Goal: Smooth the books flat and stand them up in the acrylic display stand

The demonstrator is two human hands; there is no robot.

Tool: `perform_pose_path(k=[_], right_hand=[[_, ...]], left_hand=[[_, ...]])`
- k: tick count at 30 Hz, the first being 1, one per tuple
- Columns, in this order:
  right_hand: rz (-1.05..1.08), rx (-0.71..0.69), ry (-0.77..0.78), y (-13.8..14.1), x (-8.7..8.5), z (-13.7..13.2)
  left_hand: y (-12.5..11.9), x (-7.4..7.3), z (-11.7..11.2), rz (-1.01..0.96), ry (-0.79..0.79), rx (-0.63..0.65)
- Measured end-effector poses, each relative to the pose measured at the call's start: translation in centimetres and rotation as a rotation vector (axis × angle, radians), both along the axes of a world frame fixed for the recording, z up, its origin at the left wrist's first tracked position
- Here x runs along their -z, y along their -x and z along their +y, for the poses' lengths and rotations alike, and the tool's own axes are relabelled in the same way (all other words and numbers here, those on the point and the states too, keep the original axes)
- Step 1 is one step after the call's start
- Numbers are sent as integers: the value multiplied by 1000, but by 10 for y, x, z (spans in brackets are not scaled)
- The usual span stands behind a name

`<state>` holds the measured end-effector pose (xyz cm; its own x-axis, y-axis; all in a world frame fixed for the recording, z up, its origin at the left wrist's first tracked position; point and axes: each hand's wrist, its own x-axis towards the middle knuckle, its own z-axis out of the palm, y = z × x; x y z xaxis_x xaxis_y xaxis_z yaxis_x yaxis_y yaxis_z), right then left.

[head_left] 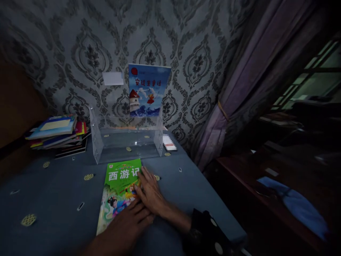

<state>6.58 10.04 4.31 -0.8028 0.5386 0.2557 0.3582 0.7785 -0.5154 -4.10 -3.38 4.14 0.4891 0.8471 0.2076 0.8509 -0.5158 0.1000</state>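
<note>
A green children's book with white characters on its cover lies flat on the blue table. My left hand rests flat on its lower right part, fingers stretched out. My right hand lies flat on the book's right edge, fingers spread, crossing just above the left hand. A blue picture book stands upright in a clear acrylic rack behind the green book.
A stack of colourful books lies at the back left by the patterned wall. A purple curtain hangs at the right. Beyond the table's right edge, a blue cloth lies on a dark wooden surface.
</note>
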Motion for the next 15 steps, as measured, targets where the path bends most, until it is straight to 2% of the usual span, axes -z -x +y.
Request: perform_pose_path(k=[3, 7, 12, 15], right_hand=[[12, -147, -40, -7, -11, -18], [-7, -361, 22, -16, -20, -35], [-93, -575, 80, -18, -28, -50], [-142, -624, 63, -16, -29, -54]], left_hand=[[-7, 6, -12, -17, -6, -11], [-10, 8, -31, -43, -3, 22], [-6, -6, -52, -170, 71, 92], [-2, -18, -58, -260, 188, 115]])
